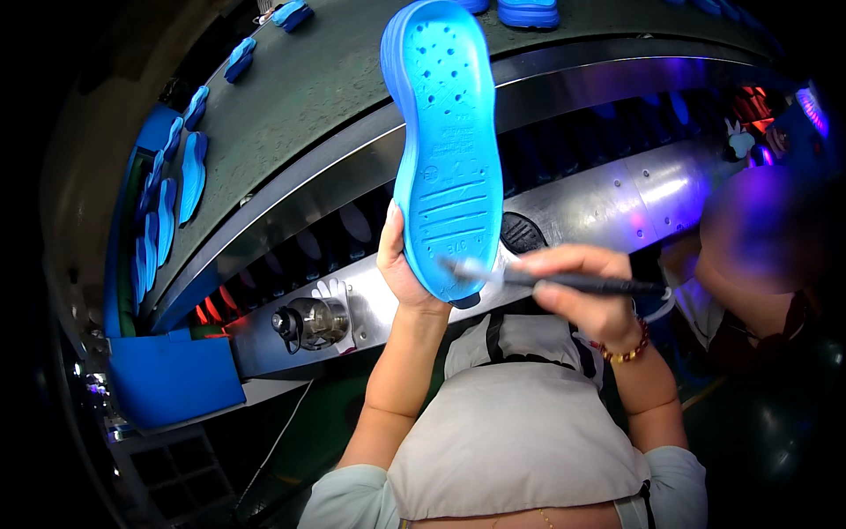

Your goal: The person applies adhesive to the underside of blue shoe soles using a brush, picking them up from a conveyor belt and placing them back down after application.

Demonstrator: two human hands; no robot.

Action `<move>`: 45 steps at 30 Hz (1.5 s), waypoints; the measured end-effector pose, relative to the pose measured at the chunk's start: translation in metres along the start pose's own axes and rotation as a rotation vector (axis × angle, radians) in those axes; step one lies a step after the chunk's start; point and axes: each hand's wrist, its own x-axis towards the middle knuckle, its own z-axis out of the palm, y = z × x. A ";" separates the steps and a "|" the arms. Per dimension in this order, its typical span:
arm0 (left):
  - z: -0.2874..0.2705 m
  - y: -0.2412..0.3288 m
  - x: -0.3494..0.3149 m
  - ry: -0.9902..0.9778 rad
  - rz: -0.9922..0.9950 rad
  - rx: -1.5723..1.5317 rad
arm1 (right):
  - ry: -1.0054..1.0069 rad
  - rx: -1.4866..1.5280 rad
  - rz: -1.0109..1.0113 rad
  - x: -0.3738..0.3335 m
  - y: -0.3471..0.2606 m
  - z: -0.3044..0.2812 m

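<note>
Blue sole [454, 150], raised before the wearer: the left hand [403, 267] grips its heel edge, and the right hand [586, 286], closed round a brush [573, 282], stands just right of it. Its long axis runs away, toe toward the green surface [291, 106].

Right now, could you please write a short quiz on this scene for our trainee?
1. Which hand holds the brush over the blue sole: a) left, b) right, c) neither?
2. True or false: that sole lies flat on the green surface.
3. What lies toward the green surface's left end?

Key: 1. b, the right hand. 2. False; the left hand holds it up. 3. More blue soles.
</note>
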 end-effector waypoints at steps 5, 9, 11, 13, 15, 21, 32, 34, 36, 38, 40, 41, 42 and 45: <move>0.008 0.004 0.003 -0.065 -0.009 0.026 | -0.230 -0.288 -0.213 0.016 0.000 -0.013; 0.009 0.010 0.012 -0.097 -0.096 -0.037 | -0.264 -0.364 -0.245 0.015 -0.008 -0.012; 0.004 0.015 0.015 -0.122 -0.153 -0.073 | -0.446 -0.311 -0.302 0.012 -0.017 -0.007; 0.009 0.021 0.013 -0.061 -0.330 0.052 | -0.505 -0.337 -0.263 0.013 -0.024 -0.014; 0.021 0.023 0.011 -0.040 -0.542 0.135 | -0.365 -0.443 -0.266 0.018 -0.020 -0.025; 0.038 0.022 0.003 0.111 -0.818 0.662 | -0.644 -0.525 -0.232 0.014 -0.018 -0.035; 0.034 0.029 -0.001 0.049 -0.866 0.972 | -0.650 -0.601 -0.078 0.019 -0.011 -0.070; 0.022 0.033 -0.002 0.022 -0.819 1.074 | -0.721 -0.706 -0.110 0.019 -0.015 -0.074; 0.016 0.037 -0.003 0.048 -0.804 0.914 | -0.610 -0.654 0.159 0.020 -0.024 -0.074; 0.010 0.031 -0.004 0.071 -0.787 0.711 | -0.413 -0.334 0.362 0.016 -0.023 -0.071; 0.001 0.018 -0.005 0.113 -0.830 0.405 | -0.313 -0.199 0.320 0.012 -0.012 -0.053; 0.000 0.010 -0.005 0.088 -0.854 0.262 | -0.297 -0.194 0.279 0.012 0.000 -0.050; -0.006 0.004 -0.008 0.117 -0.804 0.253 | -0.226 -0.215 0.302 0.017 0.008 -0.056; -0.022 -0.004 -0.015 0.068 -0.776 0.141 | 0.048 -0.261 0.193 0.019 0.042 -0.092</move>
